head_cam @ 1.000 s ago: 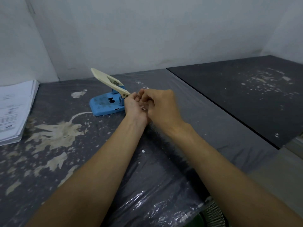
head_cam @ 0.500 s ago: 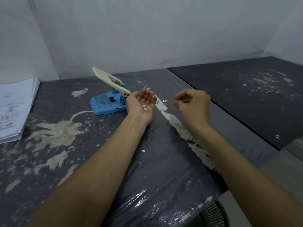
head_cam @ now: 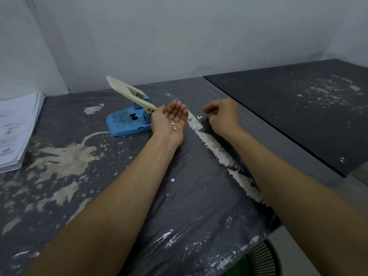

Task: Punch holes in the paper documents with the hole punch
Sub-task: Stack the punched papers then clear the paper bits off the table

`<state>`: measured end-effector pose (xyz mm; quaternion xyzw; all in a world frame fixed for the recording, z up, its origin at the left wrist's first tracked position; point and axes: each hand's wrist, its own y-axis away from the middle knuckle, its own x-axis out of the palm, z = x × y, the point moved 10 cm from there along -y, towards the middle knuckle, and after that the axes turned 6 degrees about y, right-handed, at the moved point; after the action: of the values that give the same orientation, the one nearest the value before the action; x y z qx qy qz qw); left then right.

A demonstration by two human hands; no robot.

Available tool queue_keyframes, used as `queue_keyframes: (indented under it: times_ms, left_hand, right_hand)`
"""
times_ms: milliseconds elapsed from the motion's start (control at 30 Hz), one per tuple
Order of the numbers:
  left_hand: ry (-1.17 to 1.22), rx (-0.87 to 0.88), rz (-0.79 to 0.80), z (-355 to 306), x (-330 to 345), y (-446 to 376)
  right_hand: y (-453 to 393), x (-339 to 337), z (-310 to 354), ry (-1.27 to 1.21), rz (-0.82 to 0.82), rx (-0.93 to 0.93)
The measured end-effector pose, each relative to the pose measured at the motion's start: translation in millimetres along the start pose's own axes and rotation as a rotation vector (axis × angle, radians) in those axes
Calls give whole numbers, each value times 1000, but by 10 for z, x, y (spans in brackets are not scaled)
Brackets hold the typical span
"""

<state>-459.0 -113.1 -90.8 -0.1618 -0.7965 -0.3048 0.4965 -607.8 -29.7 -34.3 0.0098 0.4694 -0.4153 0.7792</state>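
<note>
- Apparently punching is over or paused: the paper stack [head_cam: 17, 128] lies at the table's [head_cam: 59, 196] far left, apart from everything.
- Next, the hole punch [head_cam: 129, 120] stands idle, lever raised, nothing in its slot.
- Left hand [head_cam: 169, 121] lies palm up, uncurled, cupping paper dots [head_cam: 173, 125].
- Right hand [head_cam: 223, 116] is loosely curled near two loose dots [head_cam: 199, 117]; tidying seems what remains.

One punch [head_cam: 129, 120], one paper stack [head_cam: 17, 130], two hands, three chads in the left palm [head_cam: 173, 125], two by the right hand, one loose.
</note>
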Motion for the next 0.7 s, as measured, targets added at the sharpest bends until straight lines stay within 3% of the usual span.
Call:
queue_keyframes:
  times_ms: [167,333,433,600,700]
  left_hand:
    - [-14,-3,7,13,0,-12]
    - [-22,-14,7,23,6,3]
    - [-35,-14,8,34,8,8]
    - [-50,-10,12,38,14,5]
    - [-50,-11,16,41,16,-3]
  right_hand:
    - [102,212,272,141,215,-250]
    - [245,171,431,243,189,-474]
    - [283,90,360,170,136,-454]
    - [232,0,174,88,74,-225]
    - [249,50,315,135,128,-247]
